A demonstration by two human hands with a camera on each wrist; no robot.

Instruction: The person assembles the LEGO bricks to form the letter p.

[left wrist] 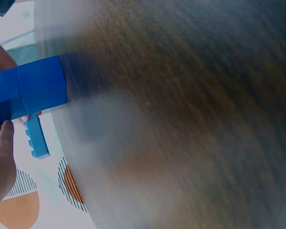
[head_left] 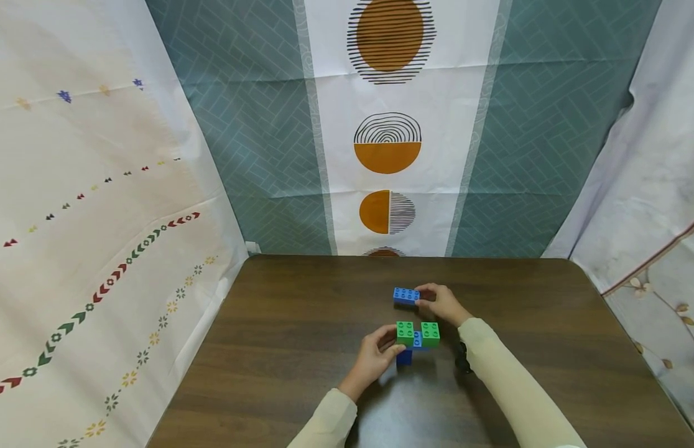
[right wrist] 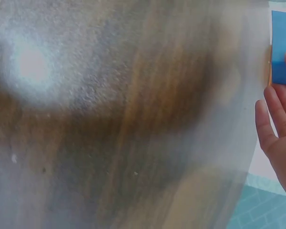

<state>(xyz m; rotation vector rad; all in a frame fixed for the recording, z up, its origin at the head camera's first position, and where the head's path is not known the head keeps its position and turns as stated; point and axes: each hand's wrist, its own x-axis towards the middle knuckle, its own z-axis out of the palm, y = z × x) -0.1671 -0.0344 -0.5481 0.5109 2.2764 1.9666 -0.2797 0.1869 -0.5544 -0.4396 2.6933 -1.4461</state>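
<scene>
In the head view my left hand (head_left: 370, 358) grips a small build of toy building bricks from its left side. Two green bricks (head_left: 430, 334) sit apart on top, with a blue brick (head_left: 417, 340) between and beneath them and a darker blue brick (head_left: 404, 358) at the bottom. Dark blue brick sides (left wrist: 42, 86) fill the left of the left wrist view, fingers at their lower edge. Farther back, my right hand (head_left: 443, 306) pinches a loose blue brick (head_left: 405, 295) by its right end, studs up. The right wrist view shows that brick (right wrist: 280, 45) between thumb and fingers.
A brown wooden table (head_left: 257, 373) spreads under both hands. Behind it hangs a green and white cloth (head_left: 336, 155) with orange circles; patterned white cloths (head_left: 101, 186) hang at the sides. A dark band (head_left: 462, 358) is at the right wrist.
</scene>
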